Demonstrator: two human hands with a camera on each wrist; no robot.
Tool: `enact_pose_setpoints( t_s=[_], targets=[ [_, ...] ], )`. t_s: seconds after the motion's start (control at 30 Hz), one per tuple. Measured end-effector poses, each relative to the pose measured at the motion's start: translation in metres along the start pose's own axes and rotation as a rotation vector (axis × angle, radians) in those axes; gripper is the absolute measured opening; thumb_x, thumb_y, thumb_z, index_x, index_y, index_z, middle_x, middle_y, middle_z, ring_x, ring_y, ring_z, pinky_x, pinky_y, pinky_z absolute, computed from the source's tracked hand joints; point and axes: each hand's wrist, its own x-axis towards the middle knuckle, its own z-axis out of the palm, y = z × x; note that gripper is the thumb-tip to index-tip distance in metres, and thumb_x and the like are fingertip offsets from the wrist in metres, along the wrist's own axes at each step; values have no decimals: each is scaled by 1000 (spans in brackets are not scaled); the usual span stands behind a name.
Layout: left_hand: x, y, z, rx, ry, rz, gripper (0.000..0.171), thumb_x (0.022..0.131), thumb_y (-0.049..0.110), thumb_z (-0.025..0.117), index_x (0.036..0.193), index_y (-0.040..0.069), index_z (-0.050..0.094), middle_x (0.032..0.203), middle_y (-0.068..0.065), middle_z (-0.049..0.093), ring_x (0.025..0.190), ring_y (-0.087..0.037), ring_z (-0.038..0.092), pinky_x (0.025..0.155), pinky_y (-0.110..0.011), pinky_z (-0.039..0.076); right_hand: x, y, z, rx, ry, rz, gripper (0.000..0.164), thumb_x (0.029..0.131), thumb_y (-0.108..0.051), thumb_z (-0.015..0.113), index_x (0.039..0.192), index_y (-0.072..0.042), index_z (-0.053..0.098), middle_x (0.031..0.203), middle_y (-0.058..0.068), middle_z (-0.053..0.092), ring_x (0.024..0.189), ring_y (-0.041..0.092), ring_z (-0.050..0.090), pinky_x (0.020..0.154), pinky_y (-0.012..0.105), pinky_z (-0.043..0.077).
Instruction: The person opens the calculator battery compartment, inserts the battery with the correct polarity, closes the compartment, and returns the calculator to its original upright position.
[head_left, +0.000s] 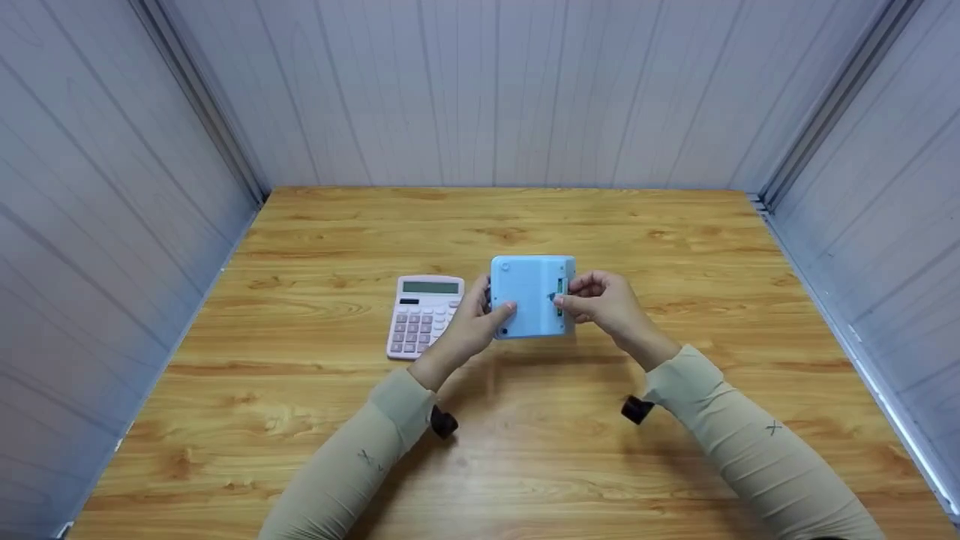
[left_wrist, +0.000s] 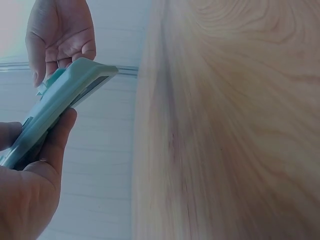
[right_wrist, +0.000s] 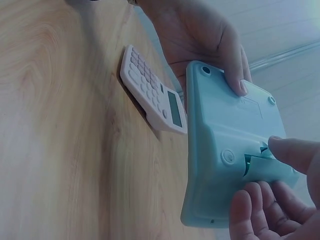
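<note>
A light blue calculator (head_left: 529, 296) is held up above the table with its back turned toward the head view. My left hand (head_left: 474, 319) grips it by one side, thumb pressed on the back and fingers behind. At the opposite side, my right hand (head_left: 606, 304) pinches the battery cover (right_wrist: 272, 169), which sits tilted in its opening on the calculator's back. A dark gap shows along the cover's edge in the right wrist view. From the left wrist view, the calculator (left_wrist: 52, 107) appears edge-on, with the cover (left_wrist: 51, 81) sticking up under the right thumb.
A pink calculator (head_left: 409, 319) lies face up on the wooden table (head_left: 300, 420), just left of my left hand and partly behind it. Pale panelled walls (head_left: 465, 90) enclose the table at the back and both sides.
</note>
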Motion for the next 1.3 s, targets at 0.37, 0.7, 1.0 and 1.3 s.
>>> enact_pose_setpoints(
  t_s=[0.37,0.7,1.0,1.3],
  targets=[
    [1,0,1,-12,11,-8,59,111,6,55,166,6,33,155,-22,58,143,-36,61,111,-48,60,2,2,0,-25,24,-26,24,96,-8,84,108,1,65,94,3,66,87,15,66,74,26,65],
    [-1,2,-1,-36,25,-17,60,111,6,55,167,9,33,157,-20,58,144,-35,61,111,-47,60,1,3,-2,-100,69,-32,49,95,-19,86,132,4,62,118,11,64,102,17,63,83,28,62],
    [-2,-1,-5,-60,-8,9,58,112,6,54,166,7,32,157,-21,57,144,-35,60,112,-49,59,3,7,-5,-100,24,-11,73,96,-26,85,153,4,51,140,22,58,118,26,63,100,35,62],
    [-3,-1,-6,-79,-28,17,58,113,7,53,167,9,31,158,-19,57,144,-34,61,111,-48,59,3,9,-5,-64,11,-23,64,97,-21,84,148,5,56,133,19,62,112,23,66,91,29,66]
  ],
)
